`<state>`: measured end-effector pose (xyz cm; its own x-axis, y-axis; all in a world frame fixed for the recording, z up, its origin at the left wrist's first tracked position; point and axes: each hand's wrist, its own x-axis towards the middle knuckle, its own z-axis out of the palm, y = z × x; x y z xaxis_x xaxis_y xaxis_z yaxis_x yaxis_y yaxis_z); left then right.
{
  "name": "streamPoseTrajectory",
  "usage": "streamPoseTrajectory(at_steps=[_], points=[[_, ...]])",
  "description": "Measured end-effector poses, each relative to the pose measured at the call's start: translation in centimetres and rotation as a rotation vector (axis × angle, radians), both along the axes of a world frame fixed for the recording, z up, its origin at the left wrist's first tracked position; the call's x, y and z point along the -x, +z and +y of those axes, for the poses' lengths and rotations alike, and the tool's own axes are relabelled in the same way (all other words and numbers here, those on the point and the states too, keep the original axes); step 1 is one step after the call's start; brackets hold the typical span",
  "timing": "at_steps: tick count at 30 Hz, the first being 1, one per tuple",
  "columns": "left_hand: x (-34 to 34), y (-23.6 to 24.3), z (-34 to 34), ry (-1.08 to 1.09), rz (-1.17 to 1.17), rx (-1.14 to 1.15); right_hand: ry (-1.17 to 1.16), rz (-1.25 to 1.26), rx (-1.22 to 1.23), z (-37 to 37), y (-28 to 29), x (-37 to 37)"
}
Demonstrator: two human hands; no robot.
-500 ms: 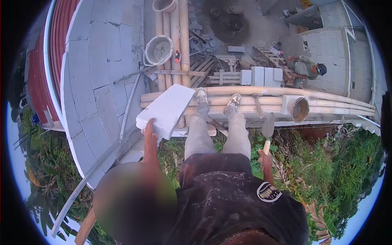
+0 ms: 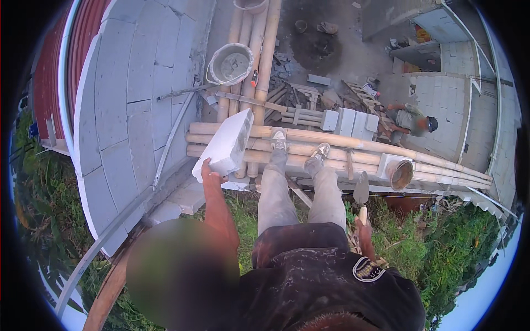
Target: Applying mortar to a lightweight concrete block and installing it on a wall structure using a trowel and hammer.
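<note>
Left hand (image 2: pixel 208 168) grips the near lower corner of a white rectangular lightweight concrete block (image 2: pixel 225 146), fingers wrapped around its edge, holding it tilted above the left end of the bamboo pole scaffold platform (image 2: pixel 331 151). Right hand (image 2: pixel 364 229) is closed around the pale wooden handle of a steel pointed trowel (image 2: pixel 361 190), whose blade points up toward the near edge of the platform. Both shoes stand on the poles just right of the block. Near the platform's right end a small round bucket (image 2: pixel 400 174) rests on the poles. Left of the block curves a grey block wall (image 2: pixel 127 94); beyond it sits a round grey mortar tub (image 2: pixel 230 63). Farther right, on the ground below, another person (image 2: pixel 411 120) crouches beside stacked white blocks (image 2: pixel 353 122).
</note>
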<state>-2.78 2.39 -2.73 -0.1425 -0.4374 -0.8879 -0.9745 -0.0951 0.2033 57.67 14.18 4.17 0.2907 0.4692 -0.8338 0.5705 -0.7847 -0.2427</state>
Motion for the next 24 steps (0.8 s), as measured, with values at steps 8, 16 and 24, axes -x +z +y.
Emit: streamPoseTrajectory(at_steps=[8, 16, 24], points=[[3.3, -5.0, -0.8, 0.242, -0.022, -0.105, 0.093, 0.067, 0.005, 4.6, 3.4, 7.0], [5.8, -11.7, -1.9, 0.259, 0.001, -0.176, 0.438, 0.153, -0.164, 8.9, 2.2, 17.5], [7.1, -15.8, -9.7, 0.129, 0.149, 0.017, 0.505, 0.466, -0.007, 12.0, -4.1, 28.2]])
